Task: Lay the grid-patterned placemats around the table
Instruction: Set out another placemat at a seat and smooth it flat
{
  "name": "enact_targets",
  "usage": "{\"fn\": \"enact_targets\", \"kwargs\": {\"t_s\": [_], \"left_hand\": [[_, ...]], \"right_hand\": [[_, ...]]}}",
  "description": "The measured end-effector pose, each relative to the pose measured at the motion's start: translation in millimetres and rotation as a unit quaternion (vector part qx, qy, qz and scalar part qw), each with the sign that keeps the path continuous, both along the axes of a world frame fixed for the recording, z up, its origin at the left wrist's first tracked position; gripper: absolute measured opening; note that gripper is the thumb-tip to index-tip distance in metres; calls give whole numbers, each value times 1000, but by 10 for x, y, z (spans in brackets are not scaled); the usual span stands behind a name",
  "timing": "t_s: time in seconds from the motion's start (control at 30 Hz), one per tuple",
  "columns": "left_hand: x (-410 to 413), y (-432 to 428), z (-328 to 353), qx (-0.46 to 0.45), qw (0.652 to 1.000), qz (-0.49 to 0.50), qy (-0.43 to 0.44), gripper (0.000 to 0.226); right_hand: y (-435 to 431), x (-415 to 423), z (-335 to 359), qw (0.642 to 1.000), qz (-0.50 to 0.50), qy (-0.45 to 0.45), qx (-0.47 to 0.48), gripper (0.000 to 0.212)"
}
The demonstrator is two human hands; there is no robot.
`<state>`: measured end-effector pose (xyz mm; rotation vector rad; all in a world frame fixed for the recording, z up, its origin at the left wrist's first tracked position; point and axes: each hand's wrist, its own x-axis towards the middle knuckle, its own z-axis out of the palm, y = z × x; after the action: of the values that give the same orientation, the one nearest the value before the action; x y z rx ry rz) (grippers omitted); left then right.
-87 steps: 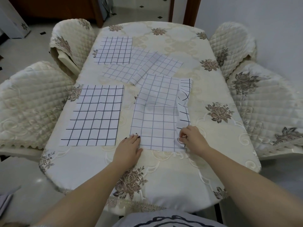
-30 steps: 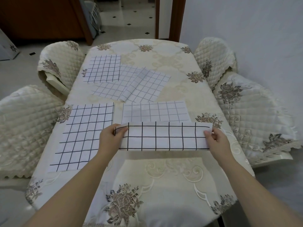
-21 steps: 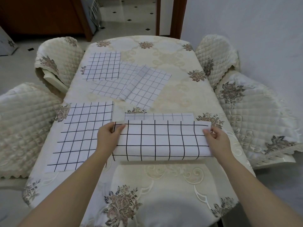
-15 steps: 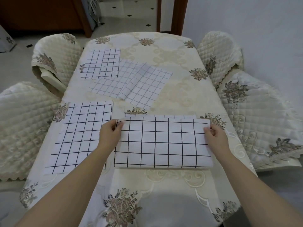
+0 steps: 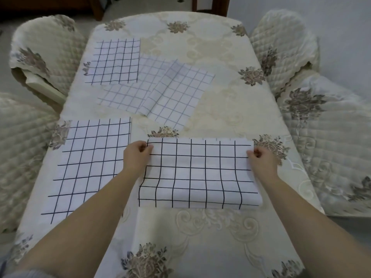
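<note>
Cream cloth with brown flowers covers the table (image 5: 220, 97), and I count five grid placemats on it. The left hand (image 5: 137, 155) and the right hand (image 5: 261, 159) each pinch one far corner of the near-right placemat (image 5: 197, 173); its near edge rests on the table. The near-left placemat (image 5: 90, 165) and the far-left placemat (image 5: 115, 61) lie flat. In the middle, the right pale placemat (image 5: 178, 95) overlaps the left pale placemat (image 5: 128, 93). Four quilted chairs (image 5: 46, 47) stand around, two on each side.
</note>
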<state>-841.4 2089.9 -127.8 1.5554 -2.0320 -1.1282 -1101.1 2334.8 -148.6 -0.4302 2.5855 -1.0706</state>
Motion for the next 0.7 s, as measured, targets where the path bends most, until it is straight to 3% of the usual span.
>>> {"fn": "enact_targets", "kwargs": {"t_s": [0.4, 0.5, 0.6, 0.7], "left_hand": [[-155, -119, -142, -60, 996, 30, -58, 17], [-140, -74, -153, -103, 993, 34, -40, 29], [-153, 123, -149, -162, 986, -30, -39, 24], [-156, 413, -197, -208, 968, -133, -37, 16]], "right_hand": [[-207, -133, -135, 996, 8, 63, 58, 13], [-203, -110, -127, 995, 8, 81, 50, 30], [-197, 34, -125, 988, 8, 144, 55, 38], [-228, 383, -111, 972, 76, 221, 6, 29]]}}
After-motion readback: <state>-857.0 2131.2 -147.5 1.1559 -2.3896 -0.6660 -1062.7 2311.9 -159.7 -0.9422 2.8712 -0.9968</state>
